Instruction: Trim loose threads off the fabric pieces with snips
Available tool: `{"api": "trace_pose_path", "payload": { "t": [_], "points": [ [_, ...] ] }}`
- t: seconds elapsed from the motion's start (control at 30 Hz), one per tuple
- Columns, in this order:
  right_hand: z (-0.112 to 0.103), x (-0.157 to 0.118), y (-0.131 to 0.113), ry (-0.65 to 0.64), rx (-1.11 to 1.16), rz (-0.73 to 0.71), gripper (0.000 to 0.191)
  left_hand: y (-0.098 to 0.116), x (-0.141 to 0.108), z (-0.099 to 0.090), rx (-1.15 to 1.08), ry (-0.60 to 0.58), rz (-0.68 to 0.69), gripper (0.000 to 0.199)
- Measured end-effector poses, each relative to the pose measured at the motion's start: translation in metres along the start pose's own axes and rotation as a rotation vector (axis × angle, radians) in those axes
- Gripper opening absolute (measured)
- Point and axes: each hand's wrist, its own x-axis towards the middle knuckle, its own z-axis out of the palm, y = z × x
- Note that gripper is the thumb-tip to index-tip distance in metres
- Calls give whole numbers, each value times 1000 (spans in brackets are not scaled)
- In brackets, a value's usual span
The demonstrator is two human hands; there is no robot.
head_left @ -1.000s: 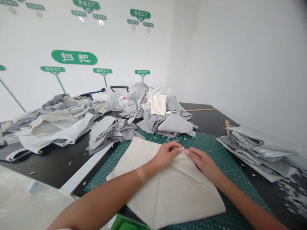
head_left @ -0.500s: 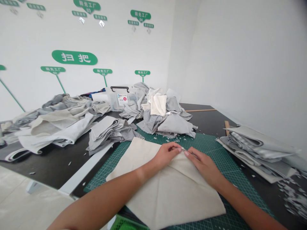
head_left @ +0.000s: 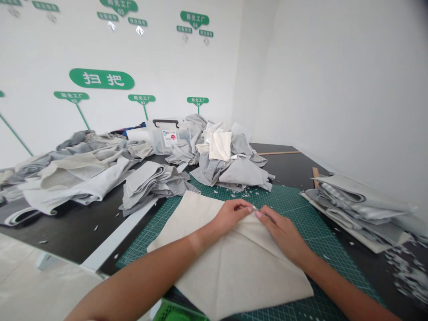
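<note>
A cream cloth lies spread over the green cutting mat, one corner hanging past the mat's near edge. My left hand pinches the cloth's far edge between thumb and fingers. Close beside it, my right hand grips the same edge, its thumb near my left thumb. A small pale bit shows between the two hands; what it is cannot be made out. Creases run through the cloth from the gripped edge toward me.
Piles of grey and white cloth stand behind the mat, with more cloth at the left. A clear box is at the back. Folded cloths and scraps lie right. A green basket shows below.
The camera view has shifted slightly. Both hands keep nearly the same hold on the cloth's edge.
</note>
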Motion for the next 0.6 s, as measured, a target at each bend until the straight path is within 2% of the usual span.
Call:
{"api": "trace_pose_path", "payload": {
  "t": [0.6],
  "points": [
    [8,-2,3,27,21,3,41,1,-1,1,-50,20,-27,29]
  ]
}}
